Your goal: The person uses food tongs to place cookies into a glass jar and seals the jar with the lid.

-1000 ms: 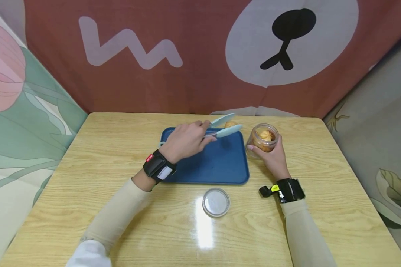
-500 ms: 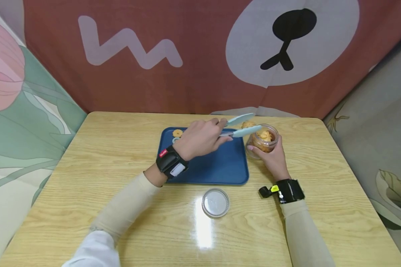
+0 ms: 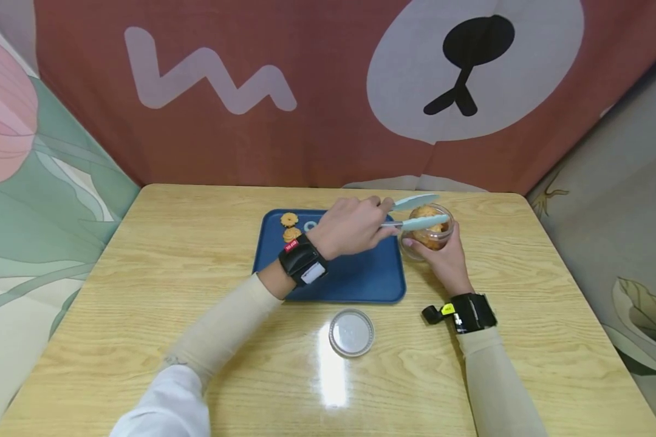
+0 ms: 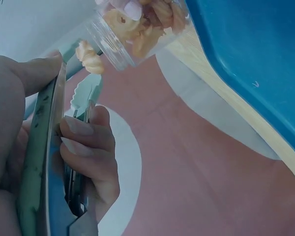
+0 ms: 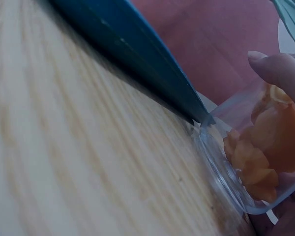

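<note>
My left hand (image 3: pixel 355 227) grips light-blue-tipped tongs (image 3: pixel 425 223), which extend to the right over the mouth of a clear jar. Between the tong tips is a swirled, golden cookie (image 4: pixel 90 57), apart from the jar's rim in the left wrist view. Thumb and fingers of my right hand (image 3: pixel 449 264) are wrapped round the jar (image 5: pixel 221 167), which stands on the table just right of a blue tray (image 3: pixel 361 285). More cookies (image 5: pixel 258 157) show through the jar's wall. Two cookies (image 3: pixel 290 227) lie near the tray's far left corner, beside the tongs' ring end.
A round, clear lid (image 3: pixel 351 332) with a ridged rim lies on the wooden table (image 3: pixel 240 388) in front of the tray. Behind the table's far edge hangs a brown cloth (image 3: pixel 328 145) with a printed cartoon face.
My left hand has carried the tongs and cookie rightward, from above the tray to over the jar's mouth. The tray's two cookies have come into view. My right hand and jar stay put.
</note>
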`<state>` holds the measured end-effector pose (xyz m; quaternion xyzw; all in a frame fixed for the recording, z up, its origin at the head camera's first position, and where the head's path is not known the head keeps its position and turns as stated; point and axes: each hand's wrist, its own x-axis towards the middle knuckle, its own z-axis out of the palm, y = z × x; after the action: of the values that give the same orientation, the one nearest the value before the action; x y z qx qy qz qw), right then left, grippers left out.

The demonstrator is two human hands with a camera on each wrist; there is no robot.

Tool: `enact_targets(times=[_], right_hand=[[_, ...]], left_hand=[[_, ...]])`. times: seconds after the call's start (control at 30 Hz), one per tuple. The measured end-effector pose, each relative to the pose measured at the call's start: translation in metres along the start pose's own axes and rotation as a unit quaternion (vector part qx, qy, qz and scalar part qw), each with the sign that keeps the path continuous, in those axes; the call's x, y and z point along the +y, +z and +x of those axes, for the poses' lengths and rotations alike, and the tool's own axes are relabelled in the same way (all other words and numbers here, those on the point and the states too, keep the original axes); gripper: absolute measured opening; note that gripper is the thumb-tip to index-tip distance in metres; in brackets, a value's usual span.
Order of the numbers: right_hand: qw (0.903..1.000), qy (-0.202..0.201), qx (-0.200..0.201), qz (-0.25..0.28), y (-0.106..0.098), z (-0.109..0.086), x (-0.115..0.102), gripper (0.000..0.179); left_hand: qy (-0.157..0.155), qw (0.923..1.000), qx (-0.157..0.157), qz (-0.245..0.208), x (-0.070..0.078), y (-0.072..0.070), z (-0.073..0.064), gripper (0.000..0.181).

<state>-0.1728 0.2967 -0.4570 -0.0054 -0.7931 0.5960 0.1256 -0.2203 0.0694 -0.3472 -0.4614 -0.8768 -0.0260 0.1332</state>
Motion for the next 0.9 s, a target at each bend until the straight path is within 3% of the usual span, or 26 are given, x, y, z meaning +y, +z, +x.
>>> enact_targets(times=[0.23, 0.43, 0.7, 0.9], right_hand=[[0.9997, -0.016, 0.004, 0.016, -0.003, 0.008, 0.020, 0.089], [0.9994, -0.025, 0.010, 0.020, -0.001, 0.011, 0.030, 0.087], [0.9990, -0.040, 0.012, 0.014, -0.001, 0.012, 0.031, 0.085], [0.9993, -0.034, 0.012, 0.005, 0.001, 0.006, 0.010, 0.085]], left_hand=[[0.007, 0.9999, -0.001, -0.010, 0.007, 0.003, 0.012, 0.052], [0.009, 0.9994, -0.022, -0.023, 0.012, 0.009, 0.018, 0.051], [-0.019, 0.9985, -0.032, -0.040, 0.011, 0.010, 0.019, 0.071], [-0.027, 0.9980, -0.031, -0.049, 0.008, 0.011, 0.014, 0.077]])
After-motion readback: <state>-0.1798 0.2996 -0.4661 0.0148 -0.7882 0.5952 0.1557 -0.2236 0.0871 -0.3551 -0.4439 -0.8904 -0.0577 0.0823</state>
